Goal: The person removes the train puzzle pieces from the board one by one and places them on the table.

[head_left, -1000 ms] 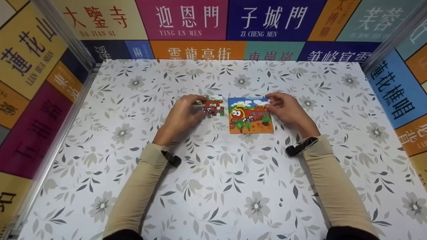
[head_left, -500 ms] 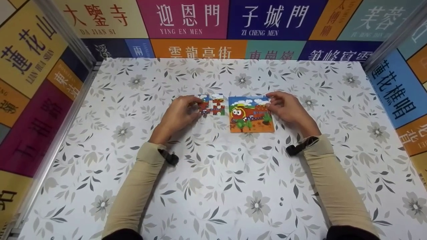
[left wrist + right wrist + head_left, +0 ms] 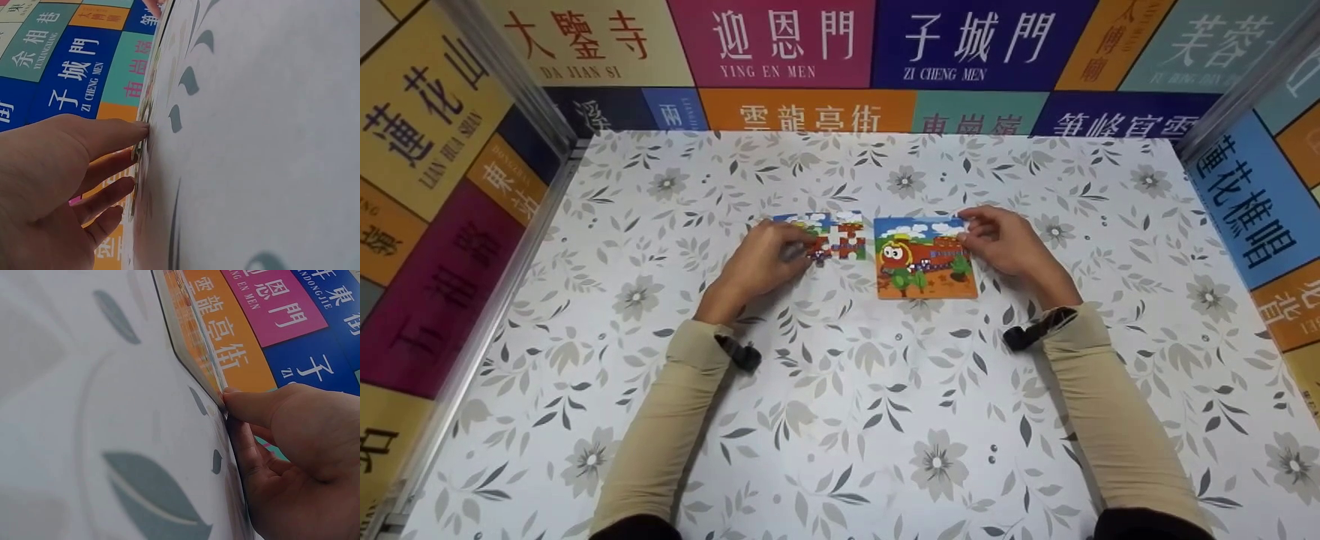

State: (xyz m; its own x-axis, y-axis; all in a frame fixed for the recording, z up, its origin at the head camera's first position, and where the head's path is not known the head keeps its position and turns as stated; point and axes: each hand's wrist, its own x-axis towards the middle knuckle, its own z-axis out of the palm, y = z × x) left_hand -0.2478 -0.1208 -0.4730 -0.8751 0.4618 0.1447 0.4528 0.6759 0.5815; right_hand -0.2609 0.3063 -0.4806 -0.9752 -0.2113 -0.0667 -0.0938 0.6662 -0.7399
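Small jigsaw pieces [image 3: 851, 238] showing parts of a red train lie flat on the table, left of centre, with white gaps between some of them. My left hand [image 3: 761, 255] is over their left side, thumb and fingertips on a jigsaw piece; the hand hides part of the group. In the left wrist view the thumb and fingers of the left hand [image 3: 67, 169] meet thin piece edges at the table surface. To the right lies a square train picture board [image 3: 919, 262]. My right hand [image 3: 1009, 244] pinches its upper right corner, as the right wrist view shows with the right hand [image 3: 298, 455].
The table [image 3: 840, 420] has a white cloth with grey flowers and leaves. Panels of coloured signs [image 3: 802, 45] with large characters stand along its back and both sides. Black wrist straps [image 3: 1035, 330] sit on both sleeves.
My left hand has shifted slightly left, uncovering blue-topped pieces at the upper left and a white gap among the pieces. The right hand stays at the board's corner.
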